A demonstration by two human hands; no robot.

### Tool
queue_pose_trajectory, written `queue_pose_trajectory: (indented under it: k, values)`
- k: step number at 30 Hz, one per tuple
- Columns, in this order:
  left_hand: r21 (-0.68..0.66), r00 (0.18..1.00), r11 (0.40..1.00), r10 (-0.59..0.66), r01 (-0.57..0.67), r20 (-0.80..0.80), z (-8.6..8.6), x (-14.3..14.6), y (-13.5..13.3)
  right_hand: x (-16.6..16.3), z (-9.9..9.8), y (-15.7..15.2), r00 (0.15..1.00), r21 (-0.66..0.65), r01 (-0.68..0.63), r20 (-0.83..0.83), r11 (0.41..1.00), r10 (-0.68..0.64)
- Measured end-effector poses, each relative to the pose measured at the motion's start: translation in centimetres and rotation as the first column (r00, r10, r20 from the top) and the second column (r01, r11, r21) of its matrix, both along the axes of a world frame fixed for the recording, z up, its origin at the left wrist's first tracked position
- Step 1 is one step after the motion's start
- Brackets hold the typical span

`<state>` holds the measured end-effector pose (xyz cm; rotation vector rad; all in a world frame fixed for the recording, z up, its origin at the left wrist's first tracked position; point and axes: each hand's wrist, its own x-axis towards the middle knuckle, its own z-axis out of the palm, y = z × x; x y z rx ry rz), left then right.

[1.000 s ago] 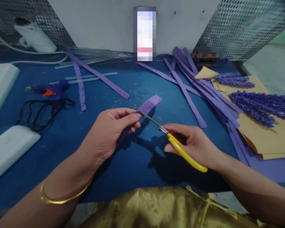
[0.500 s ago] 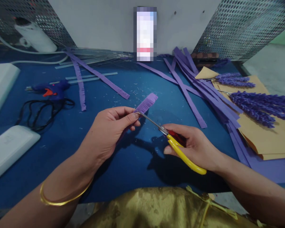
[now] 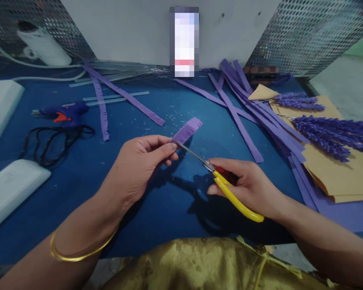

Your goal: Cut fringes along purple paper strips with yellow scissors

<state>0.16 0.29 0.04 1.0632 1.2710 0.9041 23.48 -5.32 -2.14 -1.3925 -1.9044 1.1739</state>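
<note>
My left hand [image 3: 139,167] pinches a purple paper strip [image 3: 187,129] whose free end is cut into a fine fringe and points up and to the right. My right hand [image 3: 248,185] grips yellow-handled scissors [image 3: 230,191]. Their thin blades reach up-left and meet the strip just beside my left fingertips. Both hands hover above the blue table [image 3: 169,201], near its front edge. A gold bangle [image 3: 78,251] circles my left wrist.
Long purple strips [image 3: 245,108] lie fanned across the right side, beside finished purple flower spikes [image 3: 332,133] on brown paper [image 3: 345,177]. A blue glue gun [image 3: 63,114] with a black cord lies at left, near white blocks [image 3: 12,189]. Two more strips [image 3: 121,96] lie at the back.
The fringed end of the strip has shortened slightly as my left hand fed it along the blades. The scissors' handles have shifted a little. Everything else on the table stays put.
</note>
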Motion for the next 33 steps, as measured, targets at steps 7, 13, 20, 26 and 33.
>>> queue_pose_trajectory:
  k: [7, 13, 20, 26, 33]
  values:
    - [-0.024, 1.000, 0.999, -0.030, 0.030, 0.002, 0.3, 0.2, -0.1, -0.4, 0.1, 0.0, 0.998, 0.037, 0.018, 0.053, 0.999, -0.020]
    - [-0.033, 0.999, 0.999, -0.026, 0.027, 0.027, 0.3, 0.3, -0.1, -0.2, 0.3, 0.1, 0.999, 0.028, 0.000, 0.035, 1.000, -0.001]
    - [-0.062, 0.998, 0.998, -0.014, 0.018, 0.069, 0.2, 0.3, -0.2, -0.2, -0.1, 0.1, 1.000, 0.005, 0.021, 0.012, 1.000, -0.021]
    - [-0.115, 0.991, 0.993, -0.012, 0.028, 0.136, 0.5, 0.3, -0.1, -0.2, 0.2, 0.2, 0.996, -0.122, 0.012, -0.091, 0.992, -0.023]
    - [-0.159, 0.982, 0.987, -0.003, 0.034, 0.191, 0.6, 0.3, 0.0, -0.8, 1.1, 0.6, 0.973, -0.224, -0.026, -0.228, 0.974, -0.026]
